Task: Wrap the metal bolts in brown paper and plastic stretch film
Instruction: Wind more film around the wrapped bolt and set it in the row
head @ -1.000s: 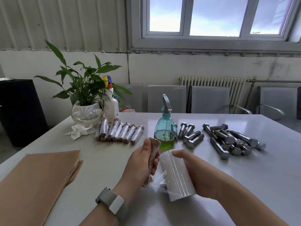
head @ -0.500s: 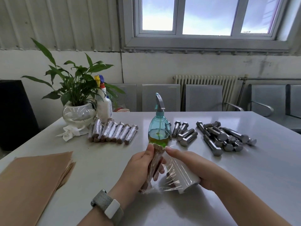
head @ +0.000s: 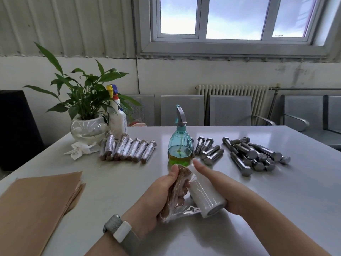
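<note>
Closest to me, my left hand (head: 160,196) is curled round a paper-wrapped bolt (head: 176,191), thumb up near its top end, with a watch band (head: 120,230) on that wrist. My right hand (head: 228,193) cups the roll of stretch film (head: 204,196) from the right, index finger stretched out forward; clear film runs from the roll across to the bolt's lower end, so roll and bolt sit just beside each other above the white table (head: 276,209). At my near left lies a stack of brown paper sheets (head: 35,206).

Directly beyond my hands stands a teal spray bottle (head: 180,146) with greenish liquid, partly blocking the loose bolts behind it. To its right, bare metal bolts (head: 247,154) lie in a heap. To its left, a row of finished wrapped bolts (head: 127,149) lies side by side, near a crumpled tissue (head: 79,149), a potted plant (head: 86,108) in a glass bowl and a white spray bottle (head: 117,115). Grey chairs (head: 230,109) and a radiator (head: 232,90) line the far wall under the window (head: 232,19).
</note>
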Demonstrator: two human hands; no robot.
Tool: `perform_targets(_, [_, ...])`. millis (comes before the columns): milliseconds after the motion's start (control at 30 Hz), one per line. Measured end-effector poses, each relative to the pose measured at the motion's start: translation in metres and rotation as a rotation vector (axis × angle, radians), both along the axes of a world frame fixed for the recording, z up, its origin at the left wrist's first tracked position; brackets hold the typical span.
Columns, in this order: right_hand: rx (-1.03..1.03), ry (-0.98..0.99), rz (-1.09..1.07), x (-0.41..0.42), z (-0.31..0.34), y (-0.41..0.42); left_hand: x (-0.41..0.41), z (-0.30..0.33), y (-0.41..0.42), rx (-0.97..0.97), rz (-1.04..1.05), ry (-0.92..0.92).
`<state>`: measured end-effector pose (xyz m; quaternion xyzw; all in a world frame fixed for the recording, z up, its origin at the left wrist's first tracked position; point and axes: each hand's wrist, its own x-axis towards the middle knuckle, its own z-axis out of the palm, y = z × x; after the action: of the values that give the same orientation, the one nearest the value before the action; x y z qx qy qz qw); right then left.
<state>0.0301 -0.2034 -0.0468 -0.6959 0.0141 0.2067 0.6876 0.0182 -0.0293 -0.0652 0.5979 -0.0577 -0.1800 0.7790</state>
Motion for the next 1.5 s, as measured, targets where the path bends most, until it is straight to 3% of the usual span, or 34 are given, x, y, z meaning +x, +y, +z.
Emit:
perform_targets(133, [0.144,-0.028,-0.026,-0.004,-0.002,0.007,0.003,-0.002,0.0,-0.143,0.075,0.078])
perform_targets(300, [0.247,-0.167,-0.018,-0.012,-0.004,0.02,0.007,-0.006,-0.005,-0.195,0.241,0.042])
perform_targets(500, [0.011,-0.384,-0.214,-0.016,-0.003,0.029,0.008,-0.003,-0.005,-0.129,0.328,-0.113])
perform_targets(667, [0.038,-0.506,-0.286,-0.024,-0.011,0.048,0.003,-0.002,-0.009,-0.169,0.385,-0.158])
perform_targets(833, [0.072,-0.48,-0.327,-0.021,-0.02,0.054,0.0,-0.003,-0.009,-0.239,0.379,-0.075])
perform_targets(1067, [0.059,-0.391,-0.374,-0.023,-0.019,0.052,0.002,-0.002,-0.005,-0.379,0.148,0.006])
perform_targets(1167, [0.231,-0.209,-0.208,-0.023,-0.014,0.045,0.004,-0.006,0.0,-0.224,0.168,-0.114])
perform_targets(1267, [0.274,-0.161,-0.05,-0.025,-0.013,0.04,0.004,-0.009,0.001,-0.074,0.223,-0.272])
perform_targets(1400, [0.212,-0.272,-0.095,-0.022,-0.015,0.042,0.004,-0.011,-0.003,-0.032,0.332,-0.355])
perform_targets(1500, [0.185,-0.313,-0.165,-0.023,-0.014,0.044,0.007,-0.012,0.0,-0.074,0.405,-0.308])
